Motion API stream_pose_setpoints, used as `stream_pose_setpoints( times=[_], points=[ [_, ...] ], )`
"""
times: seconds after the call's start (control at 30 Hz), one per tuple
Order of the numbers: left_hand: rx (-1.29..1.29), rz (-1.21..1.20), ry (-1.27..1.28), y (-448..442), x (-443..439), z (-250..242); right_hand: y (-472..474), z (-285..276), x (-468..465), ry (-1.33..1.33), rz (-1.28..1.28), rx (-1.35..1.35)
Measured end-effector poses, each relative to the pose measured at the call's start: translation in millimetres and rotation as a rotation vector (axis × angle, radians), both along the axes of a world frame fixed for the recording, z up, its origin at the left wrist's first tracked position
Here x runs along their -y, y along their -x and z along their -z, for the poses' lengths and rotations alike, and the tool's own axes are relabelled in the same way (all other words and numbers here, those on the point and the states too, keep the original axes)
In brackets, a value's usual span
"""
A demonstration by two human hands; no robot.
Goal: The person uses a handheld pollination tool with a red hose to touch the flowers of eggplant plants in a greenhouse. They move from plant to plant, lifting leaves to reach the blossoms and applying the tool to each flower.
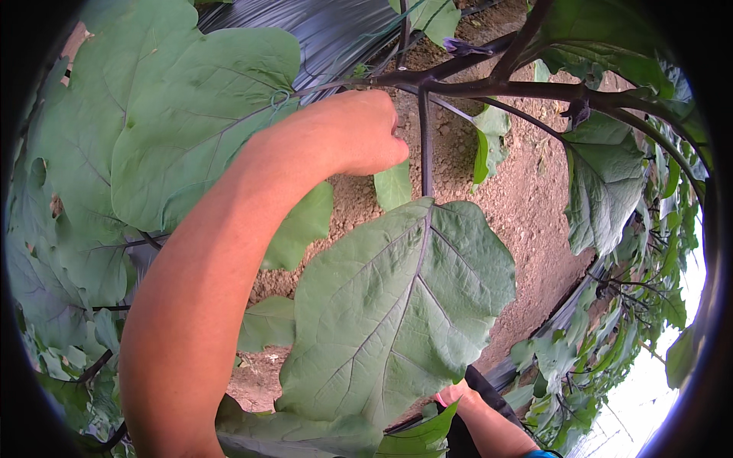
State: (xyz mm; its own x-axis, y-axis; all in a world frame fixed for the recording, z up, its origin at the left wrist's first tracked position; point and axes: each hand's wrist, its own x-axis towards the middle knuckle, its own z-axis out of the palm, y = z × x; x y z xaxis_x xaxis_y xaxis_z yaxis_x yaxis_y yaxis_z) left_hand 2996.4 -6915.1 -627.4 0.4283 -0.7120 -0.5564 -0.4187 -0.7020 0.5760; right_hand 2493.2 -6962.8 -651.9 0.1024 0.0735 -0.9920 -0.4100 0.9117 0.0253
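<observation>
My left hand is curled just below a dark purple stem of an eggplant plant. Its fingertips are hidden, so whether it grips anything does not show. Green twine loops near the wrist, in front of a broad leaf. Below the hand hangs a large eggplant leaf on a straight purple stalk. At the lower right, my right hand is mostly covered by this leaf. Beside it shows a small bit of something pink, too little to identify.
A purple flower and a dark calyx sit on the upper branches. Bare soil lies beneath. Shiny plastic mulch film covers the ground at the top. More eggplant plants line the right side.
</observation>
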Motion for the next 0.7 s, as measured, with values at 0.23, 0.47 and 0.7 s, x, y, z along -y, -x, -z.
stream_pose_setpoints(
  times=[0.23,0.47,0.7],
  points=[
    [-0.061,0.143,-0.245,1,-9,-22,16,12,5,0.0,0.008,-0.039],
    [0.258,0.032,-0.002,18,-15,-46,35,21,9,0.515,-1.245,0.323],
    [-0.06,-0.528,0.528,32,7,-60,7,2,9,0.735,-1.217,0.455]
  ],
)
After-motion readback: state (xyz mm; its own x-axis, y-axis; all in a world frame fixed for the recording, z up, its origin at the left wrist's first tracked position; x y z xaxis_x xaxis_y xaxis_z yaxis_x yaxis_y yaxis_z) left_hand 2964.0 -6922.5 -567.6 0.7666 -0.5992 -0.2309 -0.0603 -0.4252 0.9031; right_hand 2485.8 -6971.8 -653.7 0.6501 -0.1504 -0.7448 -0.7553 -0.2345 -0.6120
